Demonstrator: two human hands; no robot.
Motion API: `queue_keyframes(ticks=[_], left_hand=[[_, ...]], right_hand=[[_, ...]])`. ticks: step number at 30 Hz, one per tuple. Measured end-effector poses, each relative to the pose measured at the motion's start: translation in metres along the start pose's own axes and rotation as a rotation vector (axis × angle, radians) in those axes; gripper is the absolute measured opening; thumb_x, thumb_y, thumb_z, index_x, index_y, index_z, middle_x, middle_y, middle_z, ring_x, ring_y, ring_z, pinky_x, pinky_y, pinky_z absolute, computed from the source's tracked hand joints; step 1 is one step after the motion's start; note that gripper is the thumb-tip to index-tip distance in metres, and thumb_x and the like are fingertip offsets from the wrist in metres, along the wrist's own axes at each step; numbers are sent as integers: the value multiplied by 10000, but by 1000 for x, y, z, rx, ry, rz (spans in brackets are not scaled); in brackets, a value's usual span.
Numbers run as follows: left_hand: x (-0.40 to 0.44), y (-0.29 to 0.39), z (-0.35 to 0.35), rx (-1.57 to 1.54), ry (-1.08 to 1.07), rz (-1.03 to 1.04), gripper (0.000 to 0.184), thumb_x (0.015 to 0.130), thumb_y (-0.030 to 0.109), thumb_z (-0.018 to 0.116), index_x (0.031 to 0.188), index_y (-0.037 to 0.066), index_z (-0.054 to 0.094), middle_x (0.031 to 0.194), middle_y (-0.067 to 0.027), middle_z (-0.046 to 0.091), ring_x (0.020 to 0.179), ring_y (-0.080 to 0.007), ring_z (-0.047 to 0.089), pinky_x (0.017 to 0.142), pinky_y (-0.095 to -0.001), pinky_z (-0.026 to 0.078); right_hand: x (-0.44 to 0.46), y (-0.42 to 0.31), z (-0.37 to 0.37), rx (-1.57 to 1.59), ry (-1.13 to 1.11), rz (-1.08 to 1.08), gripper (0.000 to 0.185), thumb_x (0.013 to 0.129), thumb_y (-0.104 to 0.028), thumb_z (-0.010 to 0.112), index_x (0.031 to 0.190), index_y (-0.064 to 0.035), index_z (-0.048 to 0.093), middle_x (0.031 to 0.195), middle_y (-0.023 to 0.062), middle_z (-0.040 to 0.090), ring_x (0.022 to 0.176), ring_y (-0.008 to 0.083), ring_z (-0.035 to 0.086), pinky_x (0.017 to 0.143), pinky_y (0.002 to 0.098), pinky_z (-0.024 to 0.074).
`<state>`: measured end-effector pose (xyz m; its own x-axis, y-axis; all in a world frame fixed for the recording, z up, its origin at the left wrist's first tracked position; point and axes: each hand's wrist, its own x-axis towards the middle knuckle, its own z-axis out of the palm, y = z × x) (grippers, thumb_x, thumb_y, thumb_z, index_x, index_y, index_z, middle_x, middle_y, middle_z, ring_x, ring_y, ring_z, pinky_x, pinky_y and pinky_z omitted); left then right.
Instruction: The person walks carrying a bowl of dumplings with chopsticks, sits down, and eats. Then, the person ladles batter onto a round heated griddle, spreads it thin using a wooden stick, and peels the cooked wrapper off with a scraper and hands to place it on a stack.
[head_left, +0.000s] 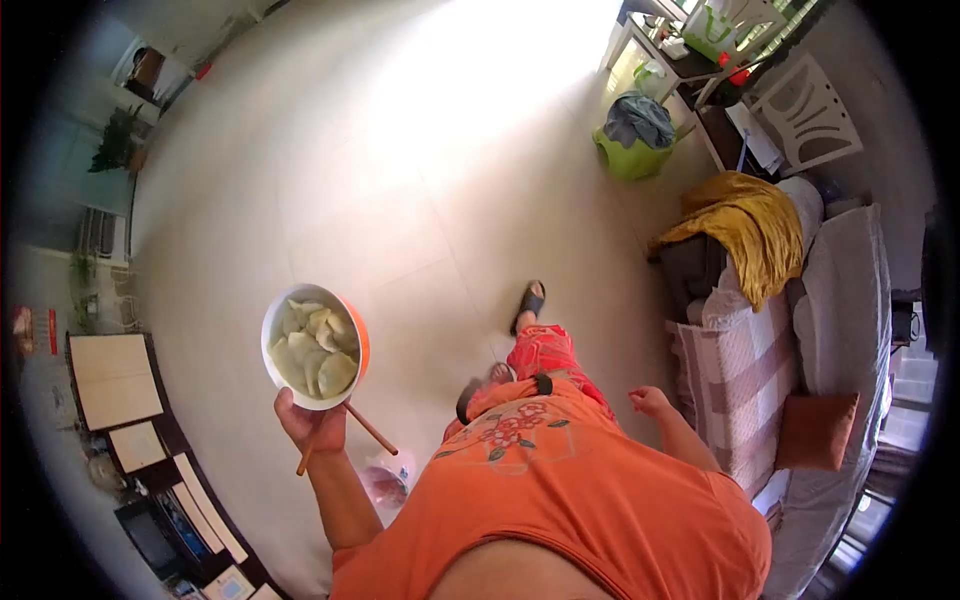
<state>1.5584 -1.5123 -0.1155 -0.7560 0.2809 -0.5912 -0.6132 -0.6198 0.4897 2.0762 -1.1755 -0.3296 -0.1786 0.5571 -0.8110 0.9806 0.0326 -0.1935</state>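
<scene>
My left hand point(312, 425) is closed round the lower rim of a bowl point(362, 340), white inside and orange outside. Pale dumplings point(315, 350) in cloudy liquid fill much of it. Two brown chopsticks point(372, 428) stick out below the bowl, crossing by the same hand; how its fingers grip them is hidden. On the other side, my right hand point(650, 401) hangs beside my body, fingers loosely curled with nothing visible in them. It is nearest to the sofa and touches nothing.
Pale tiled floor point(400, 220) stretches ahead. To the right stands a sofa point(740, 400) with a gold cloth point(745, 230) and a brown cushion point(818, 430). A green bin point(632, 155) and white chair point(808, 115) are farther off. A low cabinet point(115, 380) lines the left.
</scene>
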Motion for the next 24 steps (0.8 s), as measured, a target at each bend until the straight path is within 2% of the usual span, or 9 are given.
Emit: queue_keyframes(ticks=[6,8,10,12,13,14,16,21,24], left_hand=[[98,8,120,-54,-86,-44,552,677,350,607,1153,118,455,1088,-63,500,800,-210,461,562,-331,353],[133,7,158,-77,-109,-55,549,680,360,602,1150,115,460,1060,-68,510,764,-216,464,557,-331,352],[165,12,197,-41,-94,-74,546,684,386,595,1138,110,468,1000,-71,526,684,-216,454,544,-334,348],[199,21,238,-15,-68,-54,549,683,395,594,1135,109,469,994,-71,532,665,-216,455,542,-335,348],[217,25,256,6,-50,-33,552,683,404,594,1132,107,471,988,-71,538,646,-215,455,540,-337,349],[237,34,269,11,-136,-79,558,663,326,626,1155,134,447,1116,-61,497,840,-208,477,575,-321,383],[277,44,301,3,-130,-70,558,665,323,632,1158,137,447,1126,-59,495,856,-210,482,577,-325,387],[400,71,384,24,-196,-98,594,667,313,650,1186,115,440,1170,-66,488,943,-237,503,605,-357,427],[456,77,458,105,-156,3,598,675,336,636,1193,116,433,1147,-74,495,858,-227,512,592,-347,413]], right_hand=[[93,-114,-97,-3,19,-82,263,795,-219,548,952,-26,631,741,69,642,623,133,605,593,293,482],[156,-141,-138,-144,78,-196,250,797,-210,513,922,-31,634,735,100,639,624,194,607,603,325,482],[145,-256,-213,-440,67,-205,234,789,-211,497,879,-41,632,767,139,635,683,288,607,636,371,480],[163,-330,-260,-334,275,-411,220,784,-218,501,849,-48,624,795,166,619,781,344,586,685,396,473],[170,-374,-287,-431,267,-414,218,794,-221,506,856,-49,625,820,161,619,811,338,586,704,393,472],[176,-418,-311,-528,259,-416,216,805,-223,510,863,-50,625,846,155,619,842,333,585,722,390,471],[188,-493,-342,-354,325,-438,198,822,-206,513,900,-64,628,898,142,611,850,319,583,730,376,471],[264,-603,-375,-269,366,-551,176,823,-192,536,916,-74,628,924,133,610,825,301,589,708,358,476],[301,-642,-381,-206,313,-467,173,818,-191,547,906,-68,629,879,139,619,792,286,597,690,346,478]])
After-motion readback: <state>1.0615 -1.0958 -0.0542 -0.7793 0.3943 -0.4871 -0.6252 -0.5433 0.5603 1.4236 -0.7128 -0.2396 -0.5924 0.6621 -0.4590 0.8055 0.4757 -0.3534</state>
